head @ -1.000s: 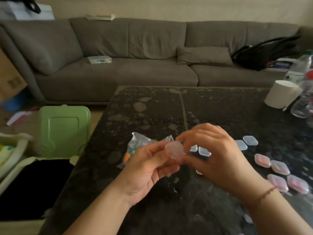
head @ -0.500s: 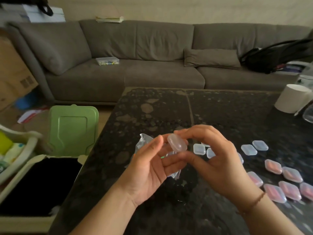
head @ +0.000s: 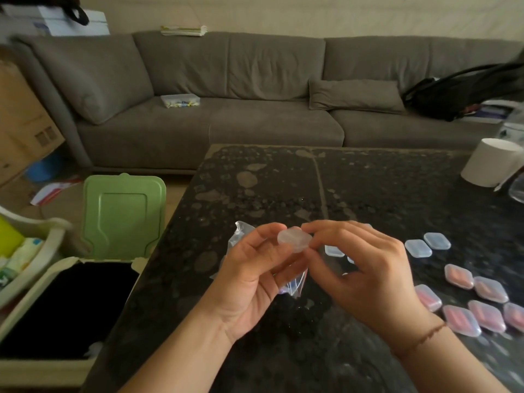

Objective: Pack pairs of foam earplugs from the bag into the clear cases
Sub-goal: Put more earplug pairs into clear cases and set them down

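A small clear case [head: 295, 239] is held above the dark stone table [head: 283, 188], pinched between both hands. My left hand [head: 252, 279] grips its left edge with thumb and fingertips; my right hand [head: 365, 273] pinches its right edge. I cannot tell whether anything is inside it. The clear plastic bag [head: 241, 236] of earplugs lies on the table behind my left hand, mostly hidden. Three empty clear cases [head: 418, 248] lie to the right of my hands. Several cases holding pink earplugs [head: 490, 289] sit in rows at the right edge.
A white paper cup [head: 490, 163] and a clear bottle stand at the table's far right. A green lid [head: 123, 215] and an open bin are on the floor to the left. A grey sofa [head: 226, 109] runs behind the table.
Both hands kept hold of the clear case and turned it between the fingertips; it now lies flatter. The camera view shifted slightly left.
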A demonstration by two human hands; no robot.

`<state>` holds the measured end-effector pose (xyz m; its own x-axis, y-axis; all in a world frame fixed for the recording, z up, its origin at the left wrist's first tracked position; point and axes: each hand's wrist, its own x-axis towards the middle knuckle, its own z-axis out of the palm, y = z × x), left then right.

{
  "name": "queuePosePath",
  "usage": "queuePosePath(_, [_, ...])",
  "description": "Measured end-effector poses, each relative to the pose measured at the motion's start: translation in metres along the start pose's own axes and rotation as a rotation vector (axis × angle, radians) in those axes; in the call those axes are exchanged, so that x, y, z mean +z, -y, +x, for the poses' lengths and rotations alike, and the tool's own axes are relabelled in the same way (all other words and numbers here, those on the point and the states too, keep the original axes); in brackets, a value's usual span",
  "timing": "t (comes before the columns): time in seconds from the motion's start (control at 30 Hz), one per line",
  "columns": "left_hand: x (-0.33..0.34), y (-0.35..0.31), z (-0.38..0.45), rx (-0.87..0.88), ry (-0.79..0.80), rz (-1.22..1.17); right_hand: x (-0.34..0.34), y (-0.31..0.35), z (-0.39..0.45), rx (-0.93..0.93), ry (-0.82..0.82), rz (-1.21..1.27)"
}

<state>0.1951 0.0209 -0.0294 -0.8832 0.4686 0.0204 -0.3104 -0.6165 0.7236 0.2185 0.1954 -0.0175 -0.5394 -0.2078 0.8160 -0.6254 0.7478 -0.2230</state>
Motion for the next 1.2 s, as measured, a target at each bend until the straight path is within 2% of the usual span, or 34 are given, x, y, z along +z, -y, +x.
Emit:
queuePosePath(0.17, [0.002, 0.001, 0.003, 0.05, -0.085, 0.065, 0.002, -0.001, 0.0, -0.02, 0.001, -0.053])
queuePosePath(0.4, [0.003, 0.001, 0.001, 0.023, -0.07, 0.107, 0.004, -0.003, 0.0, 0.125, -0.011, 0.025])
queuePosePath(0.53, [0.003, -0.007, -0.001, -0.022, -0.008, 0.325, 0.007, 0.0, 0.001, 0.197, 0.082, 0.068])
queuePosePath(0.6, [0.0, -0.013, 0.0, -0.01, -0.055, 0.397, 0.01, 0.0, 0.0, 0.213, 0.139, 0.085])
queuePosePath(0.73, [-0.018, -0.033, 0.006, 0.043, -0.243, 0.281, 0.009, -0.014, 0.004, 0.507, 0.015, 0.149])
queuePosePath(0.8, [-0.026, -0.041, 0.01, 0.061, -0.355, 0.184, 0.011, -0.024, 0.003, 0.603, 0.214, -0.013])
queuePosePath(0.87, [-0.031, -0.044, 0.012, 0.058, -0.456, 0.094, 0.019, -0.025, 0.0, 0.616, 0.448, -0.109])
queuePosePath(0.9, [-0.032, -0.045, 0.012, 0.049, -0.492, 0.072, 0.024, -0.024, -0.002, 0.608, 0.512, -0.122])
queuePosePath(1.2, [-0.037, -0.052, 0.011, 0.009, -0.609, 0.055, 0.06, -0.02, 0.008, 0.468, 0.794, -0.1])
